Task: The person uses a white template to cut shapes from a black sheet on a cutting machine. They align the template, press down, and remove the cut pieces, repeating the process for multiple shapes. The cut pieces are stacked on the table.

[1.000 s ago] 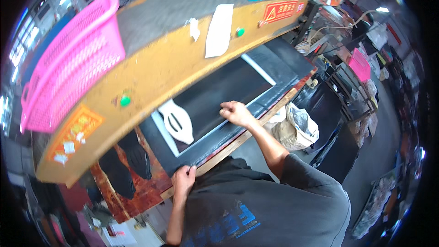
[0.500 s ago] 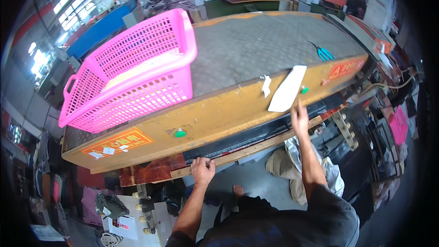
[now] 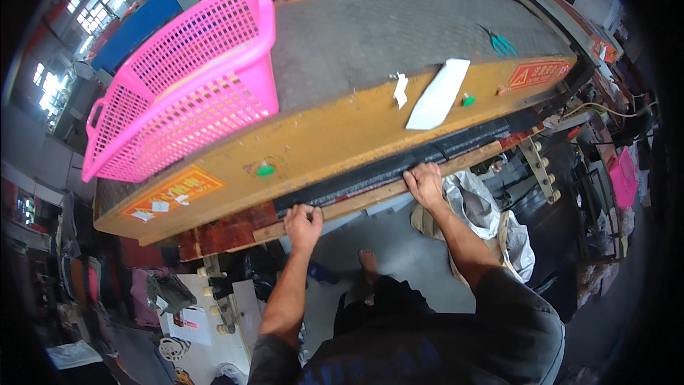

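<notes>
Left hand (image 3: 303, 225) curled on strip (image 3: 365, 199); right hand (image 3: 425, 184) curled farther right along it; cannot tell whether either grips. Black sheet (image 3: 349, 182) just beyond both hands, partly under yellow beam (image 3: 335, 139). Pink basket (image 3: 261, 89) beyond left hand.

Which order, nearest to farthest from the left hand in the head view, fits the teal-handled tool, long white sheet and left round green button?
From the left hand:
1. Left round green button: up-left, on the yellow beam.
2. Long white sheet: right, at the beam's front.
3. Teal-handled tool: farther right, on top.
</notes>
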A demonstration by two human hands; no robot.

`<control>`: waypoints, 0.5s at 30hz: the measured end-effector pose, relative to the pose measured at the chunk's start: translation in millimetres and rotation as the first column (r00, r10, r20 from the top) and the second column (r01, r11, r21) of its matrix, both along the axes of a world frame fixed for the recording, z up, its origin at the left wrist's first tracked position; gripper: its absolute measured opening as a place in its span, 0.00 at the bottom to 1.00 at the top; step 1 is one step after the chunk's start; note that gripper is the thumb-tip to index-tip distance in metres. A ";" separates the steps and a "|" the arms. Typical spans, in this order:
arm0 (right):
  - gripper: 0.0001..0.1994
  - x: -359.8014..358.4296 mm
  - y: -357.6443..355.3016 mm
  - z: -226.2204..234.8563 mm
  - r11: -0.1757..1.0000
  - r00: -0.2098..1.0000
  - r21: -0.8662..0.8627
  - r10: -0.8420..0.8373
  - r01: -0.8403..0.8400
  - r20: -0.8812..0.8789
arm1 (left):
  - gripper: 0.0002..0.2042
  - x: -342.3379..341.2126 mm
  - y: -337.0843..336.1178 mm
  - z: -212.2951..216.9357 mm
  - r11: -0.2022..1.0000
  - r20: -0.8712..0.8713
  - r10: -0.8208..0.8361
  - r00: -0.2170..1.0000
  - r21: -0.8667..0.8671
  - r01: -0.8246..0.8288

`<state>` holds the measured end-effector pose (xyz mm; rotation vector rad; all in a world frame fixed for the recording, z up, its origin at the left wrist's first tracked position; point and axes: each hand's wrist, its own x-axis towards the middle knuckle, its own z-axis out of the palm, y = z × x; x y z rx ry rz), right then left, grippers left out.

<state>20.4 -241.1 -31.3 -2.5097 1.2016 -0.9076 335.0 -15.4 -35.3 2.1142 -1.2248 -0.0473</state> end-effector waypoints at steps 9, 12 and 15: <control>0.16 -22.1 22.9 -11.8 0.998 0.999 0.055 0.025 -0.023 -0.037 | 0.11 -21.5 28.2 -11.1 0.999 0.019 -0.010 1.000 -0.049 0.011; 0.15 -39.3 63.0 14.6 0.956 0.981 0.293 0.030 0.028 -0.192 | 0.09 -44.7 62.3 -0.5 0.998 -0.029 -0.030 0.999 -0.051 0.028; 0.20 -10.6 113.5 37.4 0.976 0.995 0.201 0.066 -0.080 0.076 | 0.04 -64.4 86.1 14.0 0.998 -0.111 0.002 0.994 -0.066 -0.009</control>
